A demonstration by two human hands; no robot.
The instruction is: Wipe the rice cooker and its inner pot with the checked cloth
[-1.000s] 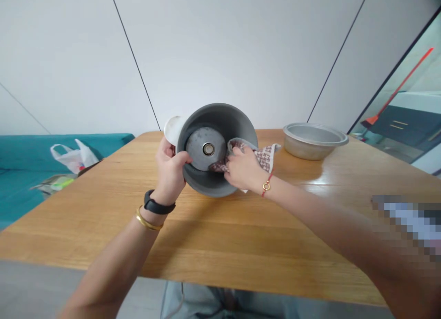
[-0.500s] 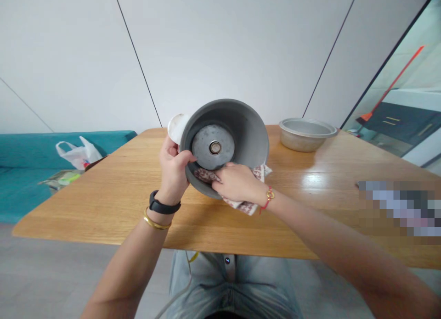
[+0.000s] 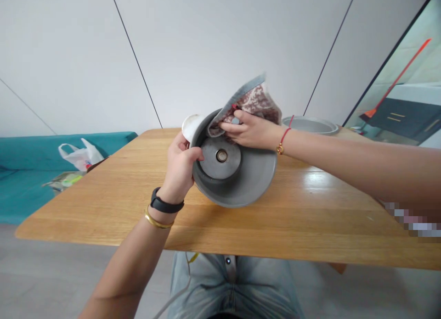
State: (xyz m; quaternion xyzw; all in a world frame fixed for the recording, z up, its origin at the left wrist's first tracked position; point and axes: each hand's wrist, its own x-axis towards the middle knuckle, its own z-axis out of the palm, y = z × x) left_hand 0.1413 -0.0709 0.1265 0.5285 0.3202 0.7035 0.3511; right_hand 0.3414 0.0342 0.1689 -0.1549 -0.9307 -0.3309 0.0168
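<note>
A grey cooker body (image 3: pixel 255 181) is tipped on its side over the wooden table (image 3: pixel 103 195), its open mouth facing me. A round metal plate with a small centre button (image 3: pixel 221 155) shows at its bottom. My left hand (image 3: pixel 181 165) grips the rim on the left side, fingers curled over the edge. My right hand (image 3: pixel 250 128) is closed on a patterned red-and-white cloth (image 3: pixel 257 98) and presses it against the upper inside wall. Part of the cloth sticks up above the rim. A white part (image 3: pixel 189 124) of the cooker's outside shows behind my left hand.
A metal inner pot (image 3: pixel 312 125) stands on the table behind my right arm. A teal sofa (image 3: pixel 20 181) at the left holds a white plastic bag (image 3: pixel 81 156). A white wall is behind; an orange broom (image 3: pixel 396 87) leans at the far right. My lap is below the table edge.
My right hand has carried the cloth from the lower inside wall up to the top of the rim. The cooker body has tilted a little and shifted right.
</note>
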